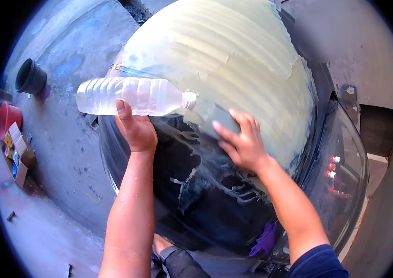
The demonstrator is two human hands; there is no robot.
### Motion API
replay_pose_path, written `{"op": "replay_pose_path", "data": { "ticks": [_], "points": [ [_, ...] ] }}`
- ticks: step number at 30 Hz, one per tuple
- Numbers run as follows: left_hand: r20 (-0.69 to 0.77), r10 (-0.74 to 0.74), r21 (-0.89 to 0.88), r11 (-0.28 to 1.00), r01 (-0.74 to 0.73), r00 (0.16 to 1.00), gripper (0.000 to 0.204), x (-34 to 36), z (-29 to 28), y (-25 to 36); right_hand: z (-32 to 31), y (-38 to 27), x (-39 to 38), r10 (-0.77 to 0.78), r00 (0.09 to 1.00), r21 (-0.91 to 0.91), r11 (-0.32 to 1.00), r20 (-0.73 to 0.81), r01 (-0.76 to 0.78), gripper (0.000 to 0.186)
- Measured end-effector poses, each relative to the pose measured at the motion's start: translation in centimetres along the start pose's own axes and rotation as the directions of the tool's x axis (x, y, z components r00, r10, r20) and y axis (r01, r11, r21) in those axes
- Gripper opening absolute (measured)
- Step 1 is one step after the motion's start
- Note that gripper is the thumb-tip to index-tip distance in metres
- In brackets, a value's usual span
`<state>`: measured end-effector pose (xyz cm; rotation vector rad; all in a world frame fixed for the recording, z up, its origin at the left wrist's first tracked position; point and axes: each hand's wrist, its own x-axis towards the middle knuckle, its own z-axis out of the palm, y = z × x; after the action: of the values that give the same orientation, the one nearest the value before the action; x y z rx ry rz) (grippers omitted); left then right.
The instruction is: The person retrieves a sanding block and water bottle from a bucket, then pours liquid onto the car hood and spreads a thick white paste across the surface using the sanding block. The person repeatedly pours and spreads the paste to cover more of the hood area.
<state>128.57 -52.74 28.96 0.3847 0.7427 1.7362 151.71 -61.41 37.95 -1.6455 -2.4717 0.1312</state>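
My left hand (136, 127) is closed around a clear plastic bottle (129, 96), held on its side with the capped end pointing right. Drops show by the cap, over the panel. My right hand (247, 143) grips a grey sanding block (223, 123) and presses it against a curved car body panel. Cream-coloured filler (233, 60) covers the panel's far part, in long streaks. Nearer to me the panel is dark and glossy (173, 167), with milky wet runs trailing down from the filler's edge.
A purple cloth (264, 240) lies on the near right of the car. Beyond it is a car window (340, 171). On the floor at the left stand a black bucket (31, 78), a red bucket (9, 116) and an open cardboard box (21, 153) with small items.
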Motion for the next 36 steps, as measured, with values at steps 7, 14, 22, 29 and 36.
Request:
{"op": "replay_pose_path", "data": {
  "ticks": [7,14,22,29,36],
  "points": [
    [0.037,0.004,0.014,1.0,-0.005,0.999,0.061,0.0,1.0,0.0,2.6,1.3,9.9,0.045,0.995,-0.036,0.998,-0.089,-0.048,0.04],
    [0.025,0.005,0.011,1.0,-0.006,1.0,0.06,0.4,-0.1,0.0,-0.7,0.5,-0.4,-0.019,0.998,0.084,0.996,0.056,0.014,0.061],
    [-0.022,-0.021,-0.011,1.0,0.021,1.0,0.062,0.1,0.8,0.2,1.8,0.5,9.1,-0.051,0.999,0.059,0.997,-0.02,0.052,0.046],
    [0.066,0.002,0.103,0.995,-0.009,0.998,0.056,0.2,-0.5,0.2,-0.6,0.9,-1.6,0.054,0.998,0.072,0.996,0.039,-0.056,0.055],
    [0.065,-0.008,0.135,0.991,-0.001,0.998,0.055,0.3,1.3,-0.3,2.0,4.5,8.9,0.244,0.96,-0.041,0.967,-0.137,-0.251,0.046]
  ]
}}
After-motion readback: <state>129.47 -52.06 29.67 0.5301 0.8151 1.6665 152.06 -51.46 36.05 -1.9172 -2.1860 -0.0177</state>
